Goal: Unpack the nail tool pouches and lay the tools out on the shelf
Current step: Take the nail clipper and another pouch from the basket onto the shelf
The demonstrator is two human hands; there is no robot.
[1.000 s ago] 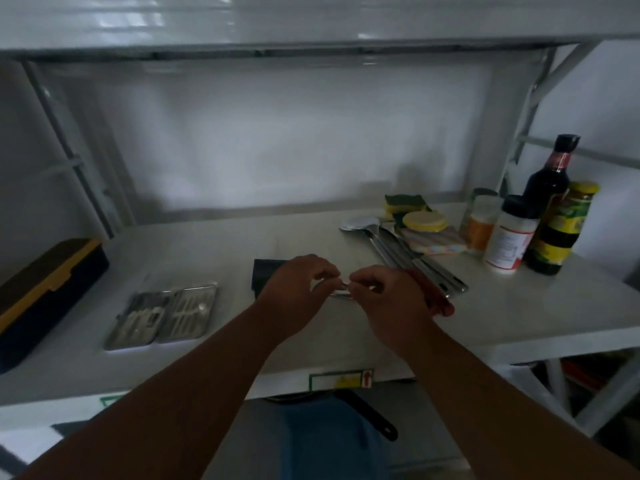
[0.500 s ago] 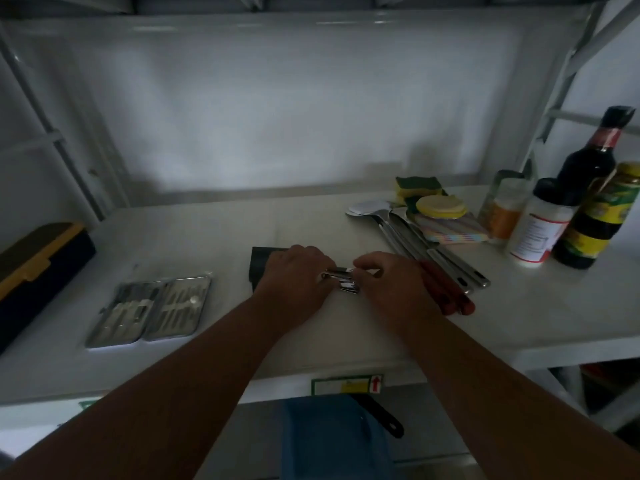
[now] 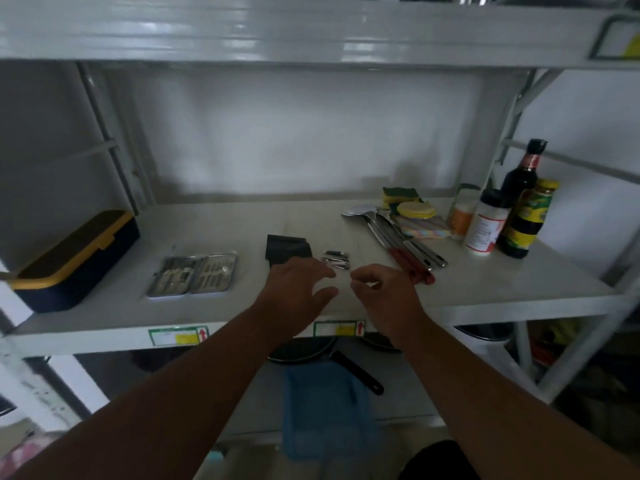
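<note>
With both the left hand point(image 3: 300, 286) and right hand point(image 3: 380, 292) open and empty, reach next for black pouch point(image 3: 286, 251) beside nail tools point(image 3: 336, 260) on shelf point(image 3: 502, 289); space remaining pieces apart.

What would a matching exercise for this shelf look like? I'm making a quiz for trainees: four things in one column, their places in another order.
Things:
1. black pouch
2. nail clippers
3. open metal manicure case
4. yellow-lidded box

Places:
A. far left end of the shelf
B. just right of the pouch, beyond both hands
C. beyond the left hand, partly hidden by it
D. between the box and the pouch

Pairs: 1-C, 2-B, 3-D, 4-A
</note>
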